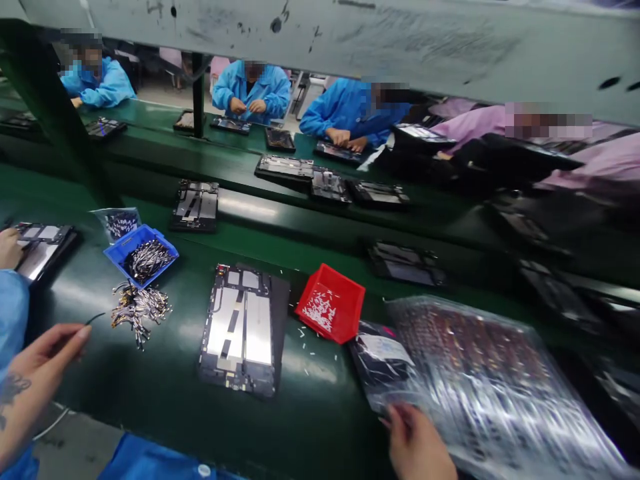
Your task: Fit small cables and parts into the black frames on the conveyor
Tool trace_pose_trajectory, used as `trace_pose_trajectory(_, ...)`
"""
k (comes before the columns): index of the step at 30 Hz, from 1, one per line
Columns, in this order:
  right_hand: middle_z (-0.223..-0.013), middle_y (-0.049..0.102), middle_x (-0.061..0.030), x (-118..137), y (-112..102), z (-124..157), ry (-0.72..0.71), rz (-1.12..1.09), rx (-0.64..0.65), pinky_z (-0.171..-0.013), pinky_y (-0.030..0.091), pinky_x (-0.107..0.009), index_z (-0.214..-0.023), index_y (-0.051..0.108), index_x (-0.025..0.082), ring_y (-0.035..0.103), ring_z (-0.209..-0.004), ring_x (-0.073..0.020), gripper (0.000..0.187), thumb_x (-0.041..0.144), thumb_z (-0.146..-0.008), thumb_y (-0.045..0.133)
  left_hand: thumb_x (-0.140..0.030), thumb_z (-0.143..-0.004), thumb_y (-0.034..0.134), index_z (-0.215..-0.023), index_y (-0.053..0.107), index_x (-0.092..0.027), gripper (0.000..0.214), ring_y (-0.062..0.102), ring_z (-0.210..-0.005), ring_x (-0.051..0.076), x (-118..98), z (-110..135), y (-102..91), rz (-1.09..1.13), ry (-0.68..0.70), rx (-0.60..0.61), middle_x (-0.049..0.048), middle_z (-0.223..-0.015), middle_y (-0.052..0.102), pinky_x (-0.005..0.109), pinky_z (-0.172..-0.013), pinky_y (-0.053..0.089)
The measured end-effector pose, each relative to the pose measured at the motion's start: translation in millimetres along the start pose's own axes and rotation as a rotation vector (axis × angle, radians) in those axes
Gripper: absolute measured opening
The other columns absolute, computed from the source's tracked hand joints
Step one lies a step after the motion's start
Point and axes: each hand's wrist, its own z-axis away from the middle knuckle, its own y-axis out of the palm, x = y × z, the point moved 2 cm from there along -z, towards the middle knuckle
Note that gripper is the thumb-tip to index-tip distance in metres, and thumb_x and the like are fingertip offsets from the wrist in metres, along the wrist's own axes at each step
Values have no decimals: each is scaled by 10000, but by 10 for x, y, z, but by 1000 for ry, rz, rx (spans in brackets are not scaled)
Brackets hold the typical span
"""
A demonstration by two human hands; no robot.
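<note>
My left hand is at the lower left, its thumb and forefinger pinched on a thin dark wire. It is nearest a loose pile of small metal connectors. My right hand is at the bottom edge, fingers closed on the near edge of a large clear plastic bag full of dark parts. Between my hands an opened tablet frame lies flat on the green belt. A red tray of tiny white parts sits to its right.
A blue tray of connectors and a small clear bag lie at the left. Another person's hand rests on a tablet frame. More frames lie further along the belt. Several people in blue coats work opposite.
</note>
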Motion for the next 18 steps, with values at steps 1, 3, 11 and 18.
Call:
trace_pose_trajectory(1, -888, 668, -173, -20, -1, -5, 30, -54, 28, -788, 520, -526, -767, 472, 320, 657, -868, -401, 267, 574, -735, 395, -713, -584, 660, -751, 672, -268, 475, 587, -626, 171, -70, 28, 65, 113, -34, 50, -70, -603, 647, 229, -547, 463)
trace_pose_trajectory(3, -873, 684, -154, -47, -38, 11, 112, -185, 81, -809, 527, -517, -781, 525, 294, 671, -812, -383, 351, 633, -704, 479, -627, -512, 769, -733, 692, -266, 430, 587, -675, 163, -207, 81, 204, 343, -95, 137, -73, -656, 674, 221, -603, 478)
trace_pose_trajectory(11, -787, 679, -55, 720, -429, 578, 264, -897, 35, -669, 589, -372, -836, 649, 200, 651, -740, -229, 395, 483, -608, 804, -390, -378, 890, -651, 724, -258, 345, 583, -582, 155, -672, 498, 1108, 770, -268, 550, -43, -671, 702, 269, -548, 518)
trace_pose_trajectory(18, -671, 644, 13, 1817, -147, 807, 190, -1349, 551, -615, 552, -248, -722, 615, 192, 624, -628, -120, 269, 346, -650, 823, -395, -551, 857, -648, 678, -158, 312, 638, -642, 150, -1237, 946, 1477, 837, -256, 1062, 35, -683, 705, 251, -633, 532)
